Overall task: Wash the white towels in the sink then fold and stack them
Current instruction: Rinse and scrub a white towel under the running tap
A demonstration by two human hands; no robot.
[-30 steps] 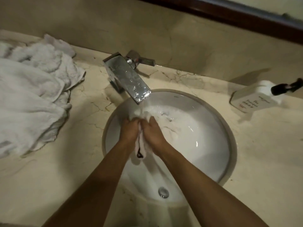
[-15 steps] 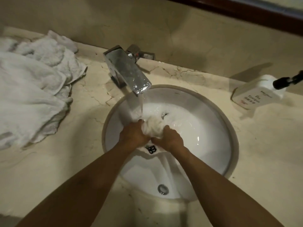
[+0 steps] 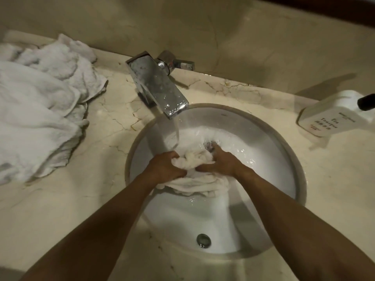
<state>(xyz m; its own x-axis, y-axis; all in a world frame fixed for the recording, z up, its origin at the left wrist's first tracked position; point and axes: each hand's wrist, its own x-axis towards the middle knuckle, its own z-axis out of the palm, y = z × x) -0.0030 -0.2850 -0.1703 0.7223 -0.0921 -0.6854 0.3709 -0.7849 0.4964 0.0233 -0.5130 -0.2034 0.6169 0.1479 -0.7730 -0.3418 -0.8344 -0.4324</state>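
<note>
Towel (image 3: 199, 159) under the faucet (image 3: 157, 86): now spread wider, both hands (image 3: 165, 167) (image 3: 222, 162) gripping bunched cloth. Washing continues; pile (image 3: 38, 110) left of faucet waits.

L hand (image 3: 165, 169): knuckles up, fingers curled, gripping wet towel (image 3: 194, 162) at its left side. R hand (image 3: 221, 163): palm down, fingers curled into the towel's right side, thumb pointing toward L hand. Both forearms bare, reaching in from bottom of view and converging over the sink (image 3: 284, 142); hands close together, cloth bunched btwn them.
</note>
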